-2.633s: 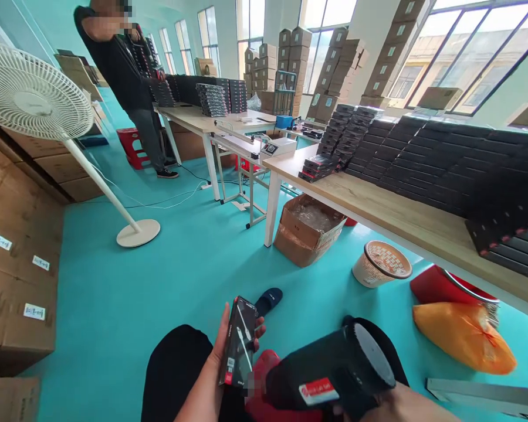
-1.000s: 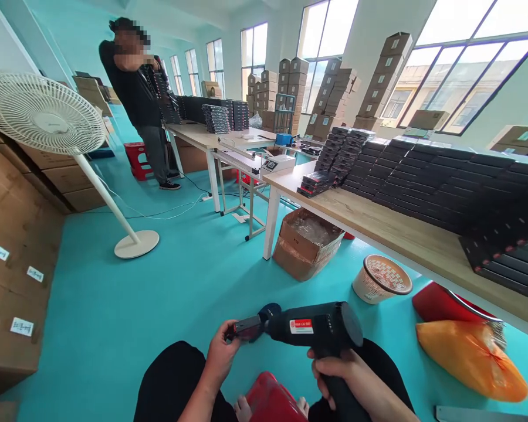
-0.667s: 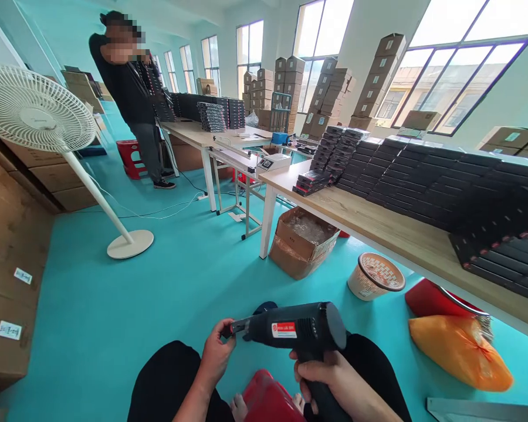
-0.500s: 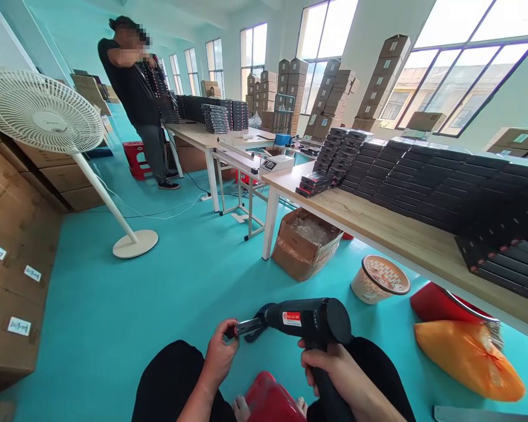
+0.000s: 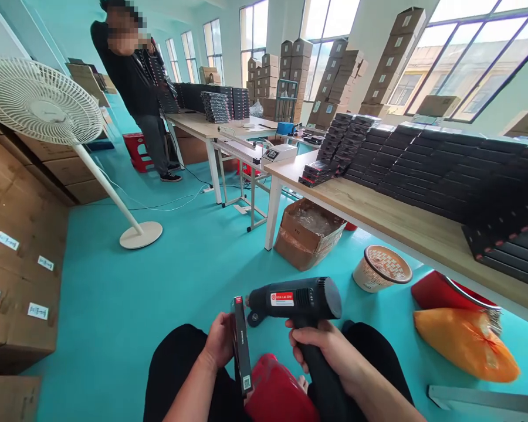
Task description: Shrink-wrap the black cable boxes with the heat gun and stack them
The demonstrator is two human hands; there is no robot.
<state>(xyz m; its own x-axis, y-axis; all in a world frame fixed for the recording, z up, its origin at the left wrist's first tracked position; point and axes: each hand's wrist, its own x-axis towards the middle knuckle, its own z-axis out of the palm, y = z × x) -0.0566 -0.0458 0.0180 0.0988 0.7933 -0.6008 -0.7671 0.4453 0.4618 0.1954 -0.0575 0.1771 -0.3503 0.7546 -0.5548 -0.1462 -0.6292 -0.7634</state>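
With the left hand (image 5: 220, 351) pinching the slim black box (image 5: 241, 343) upright on edge, just left of the heat gun (image 5: 297, 299) gripped by the right hand (image 5: 321, 351), best to keep nozzle close, sweeping evenly, fingers clear of hot air

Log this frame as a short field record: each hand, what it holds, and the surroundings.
left hand: holds a slim black box upright, edge toward the camera
right hand: grips the handle of a black heat gun
nozzle: aimed at the box's upper edge
below hands: red stool
right: wooden table with stacked black boxes
background: standing person, white fan
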